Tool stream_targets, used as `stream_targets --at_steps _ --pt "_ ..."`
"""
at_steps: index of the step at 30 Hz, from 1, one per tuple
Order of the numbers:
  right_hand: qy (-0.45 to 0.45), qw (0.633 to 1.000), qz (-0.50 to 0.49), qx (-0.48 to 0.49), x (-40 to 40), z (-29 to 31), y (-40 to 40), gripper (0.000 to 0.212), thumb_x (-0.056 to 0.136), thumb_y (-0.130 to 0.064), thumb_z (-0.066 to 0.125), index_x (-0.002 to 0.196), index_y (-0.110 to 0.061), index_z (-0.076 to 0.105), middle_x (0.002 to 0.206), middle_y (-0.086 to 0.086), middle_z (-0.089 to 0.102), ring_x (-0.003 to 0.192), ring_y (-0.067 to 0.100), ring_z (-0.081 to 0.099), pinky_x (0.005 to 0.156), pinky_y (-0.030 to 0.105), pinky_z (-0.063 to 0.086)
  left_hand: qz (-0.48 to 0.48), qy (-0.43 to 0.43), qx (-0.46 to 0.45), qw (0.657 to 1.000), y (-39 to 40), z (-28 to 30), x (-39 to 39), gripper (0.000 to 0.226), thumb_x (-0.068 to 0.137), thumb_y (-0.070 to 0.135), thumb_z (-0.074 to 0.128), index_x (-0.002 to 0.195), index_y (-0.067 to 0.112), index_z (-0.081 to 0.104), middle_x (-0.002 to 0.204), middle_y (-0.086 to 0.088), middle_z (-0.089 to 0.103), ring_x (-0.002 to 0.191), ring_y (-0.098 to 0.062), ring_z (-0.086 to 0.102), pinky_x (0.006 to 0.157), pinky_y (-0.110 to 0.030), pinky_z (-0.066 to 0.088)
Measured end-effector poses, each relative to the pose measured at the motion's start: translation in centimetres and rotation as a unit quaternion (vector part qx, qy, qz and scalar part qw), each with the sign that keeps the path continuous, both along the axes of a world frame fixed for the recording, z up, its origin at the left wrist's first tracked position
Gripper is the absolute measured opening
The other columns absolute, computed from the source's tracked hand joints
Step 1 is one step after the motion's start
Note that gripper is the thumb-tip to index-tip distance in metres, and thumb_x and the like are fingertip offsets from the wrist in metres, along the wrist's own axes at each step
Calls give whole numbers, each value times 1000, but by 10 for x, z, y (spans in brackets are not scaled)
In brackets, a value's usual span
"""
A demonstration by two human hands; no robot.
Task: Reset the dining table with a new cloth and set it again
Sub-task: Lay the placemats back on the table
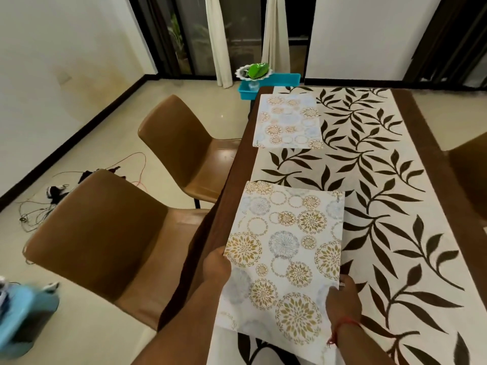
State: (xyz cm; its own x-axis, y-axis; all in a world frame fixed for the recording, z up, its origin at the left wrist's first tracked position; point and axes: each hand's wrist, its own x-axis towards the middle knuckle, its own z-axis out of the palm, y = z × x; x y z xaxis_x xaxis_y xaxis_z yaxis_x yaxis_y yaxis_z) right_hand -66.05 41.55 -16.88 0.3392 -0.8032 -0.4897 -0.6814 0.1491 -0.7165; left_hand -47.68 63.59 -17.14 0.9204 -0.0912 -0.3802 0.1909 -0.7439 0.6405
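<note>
A cream cloth with dark leaf print (374, 164) covers the middle of the brown wooden table (237, 180). One floral placemat (288, 122) lies flat at the far left of the table. A second floral placemat (284, 259) is held over the near left edge. My left hand (216, 267) grips its left side and my right hand (342, 299) grips its right side, thumbs on top. The mat's far edge sits at or just above the cloth; I cannot tell if it touches.
Two brown chairs (184, 143) (105, 233) stand along the table's left side, another (469, 175) at the right. A turquoise tray (276, 80) with a white bowl of green items (254, 71) stands beyond the far end. Cables (52, 201) lie on the floor at left.
</note>
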Motion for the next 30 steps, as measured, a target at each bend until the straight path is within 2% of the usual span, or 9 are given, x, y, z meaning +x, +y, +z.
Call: stream_targets --at_steps 5,9,16,19,21,24,26,28,30 --pt "4 1000 7 -10 0 4 -1 32 93 -3 46 122 -11 58 118 17 64 109 38 56 92 40 43 -7 1 32 999 3 -1 -2 38 89 -2 41 98 15 73 91 0 72 78 -18 64 67 -27 54" --pt "-4 999 3 -43 6 12 0 29 91 -3 47 115 -10 63 115 17 63 97 33 56 81 34 41 -47 -24 65 997 7 1 0 39 85 -2 44 102 17 73 89 -3 69 76 -23 65 59 -30 54" --pt "6 998 -20 -58 11 27 7 34 93 -5 45 123 -12 60 120 16 63 111 36 56 83 29 35 -107 7 82 991 22 4 8 31 89 2 49 110 18 64 99 -2 64 81 -21 60 65 -30 52" --pt "-6 997 -21 -68 11 31 11 34 92 -1 45 121 -10 61 121 15 63 112 35 56 87 30 38 -130 -42 114 984 24 4 10 30 92 5 51 116 15 65 115 -9 60 95 -25 61 79 -33 53" --pt "-35 997 -37 -64 6 36 11 31 91 0 46 113 -11 64 115 14 65 104 32 57 88 33 42 -156 -45 77 984 15 6 7 33 97 10 48 127 10 61 125 -10 58 107 -24 59 88 -32 50" --pt "-76 994 -49 -64 -6 47 3 29 89 4 48 98 -18 65 105 11 65 102 34 58 85 36 44 -167 17 27 985 -8 10 -1 32 104 17 43 129 2 57 130 -14 60 114 -25 58 91 -30 45" --pt "-80 992 -63 -73 -20 62 -10 34 89 6 48 108 -16 67 113 13 65 111 36 58 92 39 45 -145 51 6 988 -28 15 -5 33 105 20 40 126 0 57 130 -17 60 119 -32 57 95 -31 44" --pt "-82 990 -83 -82 -37 72 -30 35 90 6 49 116 -12 64 116 14 63 114 36 57 96 40 45 -142 84 -27 986 -49 22 -9 27 104 18 42 115 3 62 124 -17 62 111 -34 60 92 -34 49" --pt "-64 991 -88 -81 -57 79 -55 36 92 1 50 124 -13 60 119 14 62 115 37 57 95 40 47 -160 133 -86 974 -73 30 -19 23 103 14 45 91 12 64 100 -16 64 86 -29 62 75 -35 50"
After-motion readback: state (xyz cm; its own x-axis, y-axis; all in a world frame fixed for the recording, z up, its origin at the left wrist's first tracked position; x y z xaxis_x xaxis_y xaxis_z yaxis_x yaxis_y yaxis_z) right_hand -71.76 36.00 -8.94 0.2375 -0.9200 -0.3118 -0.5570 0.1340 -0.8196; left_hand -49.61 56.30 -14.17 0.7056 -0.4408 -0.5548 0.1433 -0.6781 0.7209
